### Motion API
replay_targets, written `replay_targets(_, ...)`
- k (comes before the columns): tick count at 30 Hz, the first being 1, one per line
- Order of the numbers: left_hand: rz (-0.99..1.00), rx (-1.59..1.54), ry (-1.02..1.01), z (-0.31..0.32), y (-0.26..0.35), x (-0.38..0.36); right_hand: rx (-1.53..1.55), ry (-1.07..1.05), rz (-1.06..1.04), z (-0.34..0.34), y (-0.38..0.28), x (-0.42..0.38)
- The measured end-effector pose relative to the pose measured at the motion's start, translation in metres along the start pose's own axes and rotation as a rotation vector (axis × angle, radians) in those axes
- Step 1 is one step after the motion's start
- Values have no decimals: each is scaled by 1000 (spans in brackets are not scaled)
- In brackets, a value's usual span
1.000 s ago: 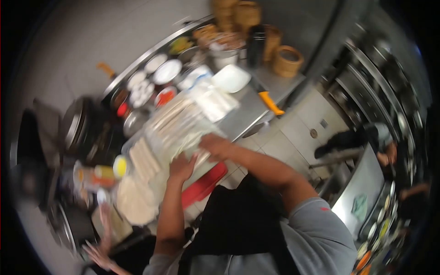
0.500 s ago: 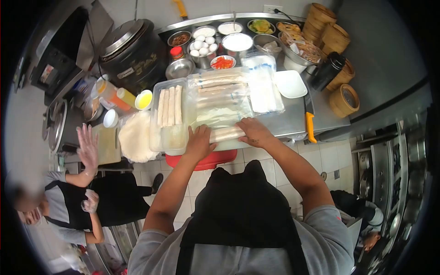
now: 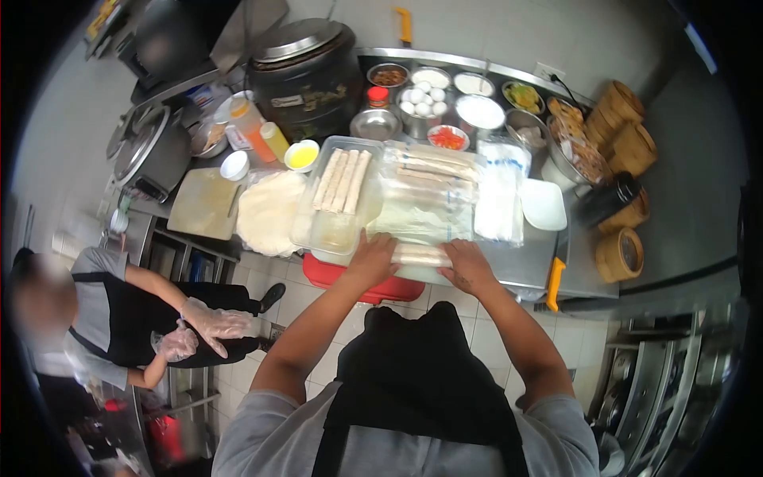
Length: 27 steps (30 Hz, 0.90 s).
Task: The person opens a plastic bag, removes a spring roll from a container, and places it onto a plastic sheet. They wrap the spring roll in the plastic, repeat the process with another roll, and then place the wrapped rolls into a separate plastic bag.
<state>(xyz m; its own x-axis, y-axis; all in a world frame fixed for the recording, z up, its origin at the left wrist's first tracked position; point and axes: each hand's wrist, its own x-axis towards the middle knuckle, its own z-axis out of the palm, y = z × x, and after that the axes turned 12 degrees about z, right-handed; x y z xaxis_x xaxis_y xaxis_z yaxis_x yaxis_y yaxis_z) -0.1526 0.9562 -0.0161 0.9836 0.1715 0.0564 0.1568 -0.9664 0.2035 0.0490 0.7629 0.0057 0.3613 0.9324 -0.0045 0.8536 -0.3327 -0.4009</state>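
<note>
A pale roll wrapped in clear plastic [image 3: 420, 254] lies crosswise at the table's front edge. My left hand [image 3: 373, 262] closes over its left end, and my right hand [image 3: 467, 264] grips the right end. Just beyond my hands, a sheet of clear plastic film [image 3: 417, 216] is spread flat. Several wrapped rolls [image 3: 433, 171] lie behind that film. On the left, a clear plastic tray [image 3: 340, 232] holds several bare pale rolls [image 3: 342, 181]. To the right is a stack of white plastic bags [image 3: 499, 191].
Flattened dough [image 3: 270, 213] and a cutting board [image 3: 203, 203] lie left. Behind stand bowls, including eggs [image 3: 423, 101]. A white dish [image 3: 544, 204], yellow-handled tool [image 3: 555, 282], black flask [image 3: 608, 200] and bamboo steamers [image 3: 620, 254] are right. A gloved co-worker [image 3: 151, 318] stands left.
My view has turned, so the table sits lower and farther right. Both my hands stay on the wrapped roll's ends. The co-worker's raised gloved hand has come down near the other one.
</note>
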Motion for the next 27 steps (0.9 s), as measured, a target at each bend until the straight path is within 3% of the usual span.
replay_targets(2, -25, 5, 29, -9, 6, -2, -14, 36, 11, -5, -6, -2)
replay_targets(5, 105, -335, 438, -48, 12, -5, 33, 62, 36, -8, -16, -7)
replay_targets(9, -118, -323, 695, -69, -37, 13, 162, 127, 57, -21, -37, -25)
replay_targets(10, -124, -320, 705, -68, -54, 20, 208, 142, 58, -23, -42, -29)
replay_targets(12, -353, -290, 620, -59, -86, 34, 220, 150, 66, -30, -50, -37)
replay_targets(13, -350, -286, 628, -57, -96, 41, 236, 160, 85, -32, -52, -40)
replay_targets(15, -513, -213, 419, -50, -111, 54, 252, 187, 94, -32, -51, -48)
replay_targets(16, -506, -210, 424, -44, -116, 60, 270, 206, 109, -32, -51, -52)
replay_targets(18, -561, -33, 240, -36, -120, 69, 278, 218, 133, -30, -46, -60)
replay_targets(25, -651, -187, 116, -32, -120, 87, 349, 235, 274, -17, -29, -93)
replay_targets(27, -640, -82, 267, -27, -121, 89, 346, 245, 282, -17, -27, -97)
